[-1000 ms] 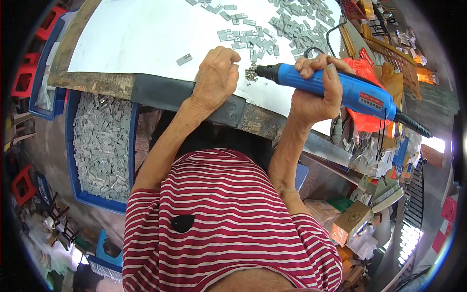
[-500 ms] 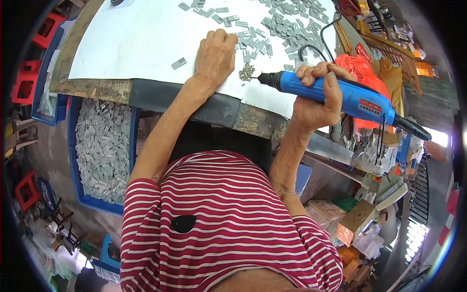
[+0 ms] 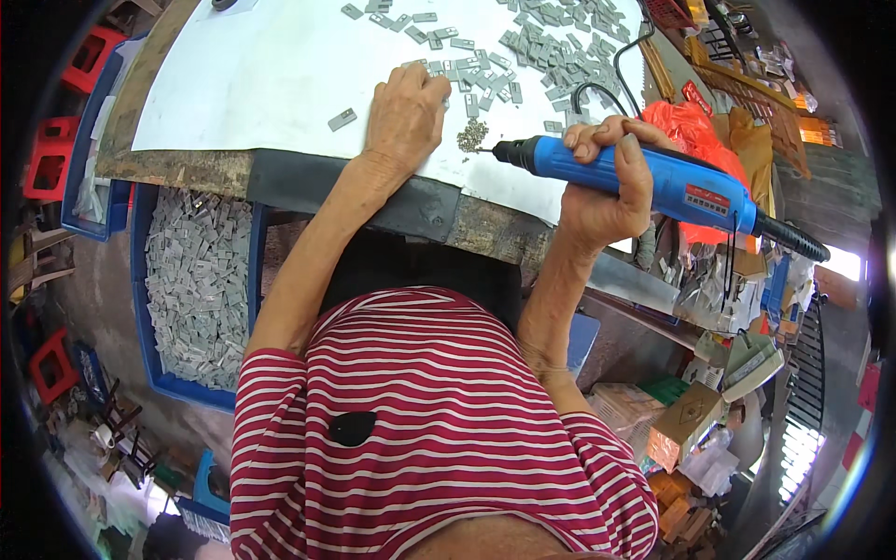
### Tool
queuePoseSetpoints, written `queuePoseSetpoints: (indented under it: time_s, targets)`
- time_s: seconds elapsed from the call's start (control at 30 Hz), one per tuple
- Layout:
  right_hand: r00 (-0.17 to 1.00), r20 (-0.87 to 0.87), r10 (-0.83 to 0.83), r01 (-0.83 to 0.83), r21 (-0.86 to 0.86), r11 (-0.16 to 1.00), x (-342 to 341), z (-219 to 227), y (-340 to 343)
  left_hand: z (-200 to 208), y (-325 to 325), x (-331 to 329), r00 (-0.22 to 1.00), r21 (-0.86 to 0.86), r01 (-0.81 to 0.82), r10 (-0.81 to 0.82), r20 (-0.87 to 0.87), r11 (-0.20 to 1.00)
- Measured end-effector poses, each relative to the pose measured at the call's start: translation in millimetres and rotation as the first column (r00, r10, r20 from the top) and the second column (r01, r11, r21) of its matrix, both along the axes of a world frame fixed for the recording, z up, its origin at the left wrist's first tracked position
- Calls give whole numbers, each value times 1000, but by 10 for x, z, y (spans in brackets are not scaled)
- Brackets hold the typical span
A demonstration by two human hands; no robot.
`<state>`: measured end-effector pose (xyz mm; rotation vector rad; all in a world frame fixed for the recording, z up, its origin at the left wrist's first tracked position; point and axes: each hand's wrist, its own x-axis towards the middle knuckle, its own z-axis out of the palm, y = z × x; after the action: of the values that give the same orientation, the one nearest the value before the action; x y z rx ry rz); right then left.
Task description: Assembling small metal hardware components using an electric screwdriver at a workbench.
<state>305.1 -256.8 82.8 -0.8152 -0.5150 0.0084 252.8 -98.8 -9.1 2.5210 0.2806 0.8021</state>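
My right hand (image 3: 609, 191) is wrapped round the blue body of an electric screwdriver (image 3: 691, 194), held almost level with its bit pointing left. The bit's tip is at the edge of a small heap of tiny brass-coloured screws (image 3: 472, 137). My left hand (image 3: 404, 117) rests on the white sheet (image 3: 271, 84), fingers curled down and closed; what they hold, if anything, is hidden. Just beyond its fingertips lie several flat grey rectangular pieces (image 3: 465, 67). One grey piece (image 3: 343, 119) lies alone to its left.
A big spread of grey pieces (image 3: 560, 42) covers the far right of the table. A black cord (image 3: 620, 70) curves there, beside a red plastic bag (image 3: 686, 131). Below the table's left edge stands a blue crate (image 3: 198, 299) full of pieces. Boxes (image 3: 686, 415) crowd the lower right.
My left hand has shifted slightly left and toward me, fingers still curled. The screwdriver in my right hand has barely moved, its tip staying by the screw heap.
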Motion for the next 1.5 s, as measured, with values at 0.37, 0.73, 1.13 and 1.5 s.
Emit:
queuePoseSetpoints:
  time_s: [0.37,0.73,1.13,1.5]
  targets:
    - [997,78,20,-10,-126,992,-20,71,174,-13,37,-206,998,-198,43,-49,-27,979]
    - [984,147,101,-67,-224,972,-39,46,657,-11,34,-364,997,-251,78,-78,11,965]
    - [982,171,77,-10,-361,932,-74,-20,799,-5,27,-340,998,-264,38,-48,-31,964]
    - [980,182,81,-9,-369,929,-81,-49,826,18,16,-340,999,-244,23,-33,-37,969]
